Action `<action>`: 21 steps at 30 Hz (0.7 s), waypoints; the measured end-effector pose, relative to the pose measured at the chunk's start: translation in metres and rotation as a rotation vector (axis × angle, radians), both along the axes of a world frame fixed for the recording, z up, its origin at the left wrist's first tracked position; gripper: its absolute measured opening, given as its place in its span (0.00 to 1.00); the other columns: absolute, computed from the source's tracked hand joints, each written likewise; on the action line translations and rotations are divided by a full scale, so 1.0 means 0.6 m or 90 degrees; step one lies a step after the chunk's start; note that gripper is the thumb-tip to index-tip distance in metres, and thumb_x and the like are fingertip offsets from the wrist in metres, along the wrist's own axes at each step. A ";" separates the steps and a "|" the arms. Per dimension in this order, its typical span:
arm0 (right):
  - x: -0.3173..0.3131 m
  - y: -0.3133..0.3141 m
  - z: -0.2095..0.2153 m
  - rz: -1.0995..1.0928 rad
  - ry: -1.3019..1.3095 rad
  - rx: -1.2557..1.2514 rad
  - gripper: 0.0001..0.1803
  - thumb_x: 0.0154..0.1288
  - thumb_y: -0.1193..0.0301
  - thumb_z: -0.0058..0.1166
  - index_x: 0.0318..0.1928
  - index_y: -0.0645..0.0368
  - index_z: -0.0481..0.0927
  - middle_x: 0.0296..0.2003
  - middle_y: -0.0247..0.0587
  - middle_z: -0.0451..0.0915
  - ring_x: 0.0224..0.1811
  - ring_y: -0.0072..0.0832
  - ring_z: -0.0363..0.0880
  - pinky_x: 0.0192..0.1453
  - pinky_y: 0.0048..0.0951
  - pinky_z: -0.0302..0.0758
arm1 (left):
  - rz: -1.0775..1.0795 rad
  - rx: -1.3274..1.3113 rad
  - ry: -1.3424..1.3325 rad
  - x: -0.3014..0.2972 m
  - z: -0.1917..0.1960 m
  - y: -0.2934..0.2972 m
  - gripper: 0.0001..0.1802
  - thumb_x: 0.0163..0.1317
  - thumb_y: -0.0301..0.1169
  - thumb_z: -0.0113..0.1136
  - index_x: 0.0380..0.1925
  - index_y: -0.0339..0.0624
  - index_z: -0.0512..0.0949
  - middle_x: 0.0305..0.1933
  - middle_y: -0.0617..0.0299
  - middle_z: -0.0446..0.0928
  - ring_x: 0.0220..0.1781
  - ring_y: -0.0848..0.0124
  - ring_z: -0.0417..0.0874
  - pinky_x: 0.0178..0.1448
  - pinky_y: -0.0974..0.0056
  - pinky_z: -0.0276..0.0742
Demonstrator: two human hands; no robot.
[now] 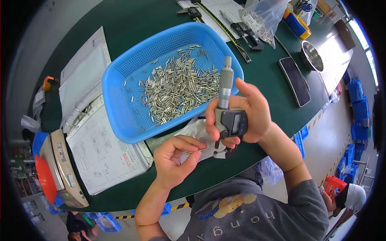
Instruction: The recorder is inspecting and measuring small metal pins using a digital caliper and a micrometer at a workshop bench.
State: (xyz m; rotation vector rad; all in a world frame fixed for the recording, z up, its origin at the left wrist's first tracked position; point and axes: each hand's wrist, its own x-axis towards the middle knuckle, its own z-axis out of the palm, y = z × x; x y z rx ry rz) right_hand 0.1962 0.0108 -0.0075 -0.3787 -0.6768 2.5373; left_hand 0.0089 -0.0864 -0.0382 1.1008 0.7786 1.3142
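The small metal pin (196,151) lies level between the thumb and forefinger of our left hand (173,160), pinched near its left end, with its free end pointing toward three o'clock at the lower jaw of the digital micrometer (227,116); whether the tip touches the jaw we cannot tell. Our left grip is thus clamped on the pin. Our right hand (250,114) is wrapped around the micrometer's grey body, fingers closed over the frame and the thumb beside the display, so that grip is clamped on the tool, whose silver thimble stands upright toward twelve o'clock.

At eleven o'clock from both hands, just beside them, sits the blue plastic basket (120,96) holding a heap of similar silver pins (177,88). A white cloth or bag (193,130) lies under the hands on the dark green surface (132,20). At nine o'clock lies an open binder with drawings (100,148), and beyond it a weighing scale (60,168). At two o'clock rests a dark phone (294,81), farther off a steel bowl (313,56), and at twelve o'clock a caliper (246,34) and a clear bag of parts (263,18).
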 end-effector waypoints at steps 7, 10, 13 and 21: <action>0.000 -0.023 -0.023 -0.083 -0.075 0.122 0.46 0.61 0.36 0.16 0.34 0.71 0.72 0.23 0.56 0.76 0.09 0.27 0.65 0.13 0.24 0.65 | 0.024 -0.050 0.003 -0.001 -0.005 0.000 0.05 0.55 0.18 0.55 0.33 0.32 0.71 0.36 0.52 0.76 0.39 0.68 0.78 0.48 0.66 0.74; -0.002 -0.028 -0.027 -0.113 0.013 0.043 0.51 0.56 0.30 0.12 0.33 0.70 0.72 0.22 0.55 0.76 0.09 0.26 0.65 0.12 0.22 0.64 | 0.052 -0.078 -0.029 -0.002 -0.010 -0.004 0.05 0.59 0.21 0.54 0.34 0.31 0.70 0.35 0.53 0.75 0.38 0.69 0.78 0.46 0.64 0.75; 0.003 -0.027 -0.028 -0.120 -0.027 -0.001 0.52 0.55 0.29 0.11 0.32 0.69 0.73 0.22 0.55 0.76 0.09 0.27 0.65 0.12 0.22 0.64 | 0.059 -0.072 -0.028 0.000 -0.015 -0.005 0.07 0.61 0.24 0.53 0.35 0.31 0.69 0.36 0.53 0.74 0.38 0.69 0.78 0.44 0.63 0.77; -0.012 -0.035 -0.024 -0.128 -0.025 -0.052 0.49 0.58 0.32 0.13 0.32 0.68 0.73 0.22 0.55 0.76 0.09 0.28 0.65 0.12 0.24 0.64 | 0.033 -0.116 -0.096 0.014 -0.008 -0.006 0.08 0.61 0.25 0.54 0.36 0.31 0.68 0.34 0.52 0.75 0.35 0.69 0.79 0.40 0.65 0.78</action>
